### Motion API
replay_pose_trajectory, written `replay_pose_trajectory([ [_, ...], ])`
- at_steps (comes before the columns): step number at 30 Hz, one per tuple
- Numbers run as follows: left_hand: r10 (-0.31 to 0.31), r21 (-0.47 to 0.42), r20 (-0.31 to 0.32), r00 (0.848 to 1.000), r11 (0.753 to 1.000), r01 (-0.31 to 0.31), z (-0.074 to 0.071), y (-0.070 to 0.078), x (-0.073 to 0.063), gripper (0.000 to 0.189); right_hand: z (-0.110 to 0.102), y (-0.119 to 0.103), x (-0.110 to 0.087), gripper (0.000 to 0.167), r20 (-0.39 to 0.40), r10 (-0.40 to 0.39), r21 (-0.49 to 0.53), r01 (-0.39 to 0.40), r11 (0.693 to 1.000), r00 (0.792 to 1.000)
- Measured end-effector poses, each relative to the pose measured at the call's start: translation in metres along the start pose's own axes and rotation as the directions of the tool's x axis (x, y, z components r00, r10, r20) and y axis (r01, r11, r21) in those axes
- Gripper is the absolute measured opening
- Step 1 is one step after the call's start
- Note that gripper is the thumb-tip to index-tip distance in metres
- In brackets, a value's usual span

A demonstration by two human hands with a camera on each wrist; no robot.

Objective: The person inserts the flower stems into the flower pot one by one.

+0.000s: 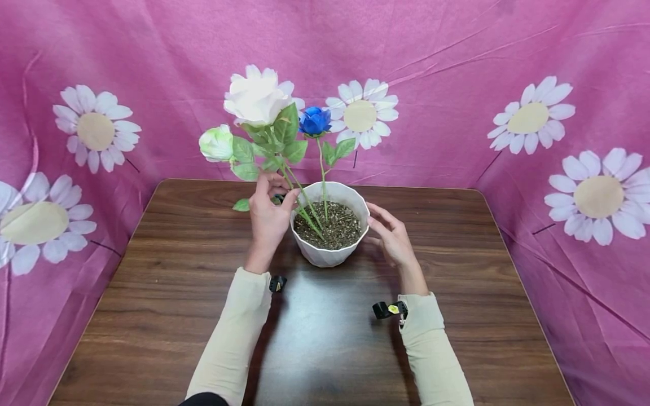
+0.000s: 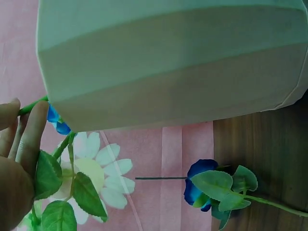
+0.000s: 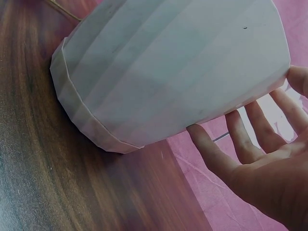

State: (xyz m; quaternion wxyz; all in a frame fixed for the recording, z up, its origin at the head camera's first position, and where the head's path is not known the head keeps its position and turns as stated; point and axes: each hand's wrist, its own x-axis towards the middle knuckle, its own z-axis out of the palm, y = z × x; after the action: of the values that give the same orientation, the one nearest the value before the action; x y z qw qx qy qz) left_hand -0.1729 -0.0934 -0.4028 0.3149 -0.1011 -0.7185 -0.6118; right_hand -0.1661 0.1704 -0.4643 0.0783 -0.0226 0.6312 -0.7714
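Observation:
A white faceted flower pot [image 1: 327,258] filled with soil [image 1: 335,228] stands on the table. Green stems rise out of it, bearing a large white rose [image 1: 256,96], a greenish-white bud [image 1: 216,143] and a blue rose [image 1: 315,121]. At the pot's left rim my left hand [image 1: 272,208] pinches a green stem [image 2: 33,106] between thumb and fingers, under the white rose. My right hand [image 1: 391,234] rests its nearly straight fingers [image 3: 211,149] against the pot's right side. In the right wrist view, that hand's thumb is right at the rim.
Another blue flower [image 2: 198,185] with a leafy stem lies on the wooden table [image 1: 193,270], left of and behind the pot; in the head view my left hand mostly hides it. Pink cloth [image 1: 431,129] printed with daisies surrounds the table's back and sides.

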Motion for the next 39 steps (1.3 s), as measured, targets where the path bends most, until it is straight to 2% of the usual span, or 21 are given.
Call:
replay_pose_trajectory([
  [5, 0.045, 0.05, -0.01, 0.999, 0.998, -0.045, 0.004, 0.0, -0.002, 0.03, 0.001, 0.0, 0.0, 0.048, 0.0, 0.0, 0.006, 0.0, 1.0, 1.0],
  [11, 0.062, 0.037, -0.024, 0.998, 0.997, -0.061, 0.011, 0.002, -0.004, 0.019, 0.002, 0.0, -0.001, 0.048, -0.004, 0.001, 0.014, -0.001, 1.0, 1.0],
  [18, 0.033, 0.076, 0.054, 0.998, 0.996, -0.037, 0.018, 0.002, -0.002, 0.011, 0.0, 0.002, 0.001, 0.048, -0.006, 0.007, 0.005, -0.007, 1.0, 1.0],
  [23, 0.043, 0.164, 0.124, 0.991, 0.984, -0.063, 0.027, -0.002, 0.0, 0.009, 0.0, 0.001, 0.0, 0.048, -0.006, -0.004, 0.007, 0.004, 1.0, 1.0],
  [28, -0.016, 0.184, 0.204, 0.979, 0.983, -0.023, 0.034, -0.004, 0.001, 0.008, 0.001, 0.001, 0.0, 0.048, -0.007, -0.005, 0.006, 0.005, 1.0, 1.0],
  [32, -0.071, 0.195, 0.239, 0.968, 0.981, 0.023, 0.037, -0.005, 0.003, 0.006, 0.001, 0.001, 0.001, 0.048, -0.005, -0.001, 0.003, 0.001, 1.0, 1.0],
  [36, -0.115, 0.176, 0.272, 0.955, 0.982, 0.068, 0.039, -0.003, 0.004, 0.006, 0.001, 0.001, 0.0, 0.048, -0.006, -0.004, -0.008, 0.004, 1.0, 1.0],
  [39, -0.165, 0.149, 0.292, 0.942, 0.981, 0.125, 0.04, -0.004, 0.004, 0.007, 0.0, 0.001, 0.0, 0.047, -0.007, -0.005, -0.01, 0.005, 1.0, 1.0],
])
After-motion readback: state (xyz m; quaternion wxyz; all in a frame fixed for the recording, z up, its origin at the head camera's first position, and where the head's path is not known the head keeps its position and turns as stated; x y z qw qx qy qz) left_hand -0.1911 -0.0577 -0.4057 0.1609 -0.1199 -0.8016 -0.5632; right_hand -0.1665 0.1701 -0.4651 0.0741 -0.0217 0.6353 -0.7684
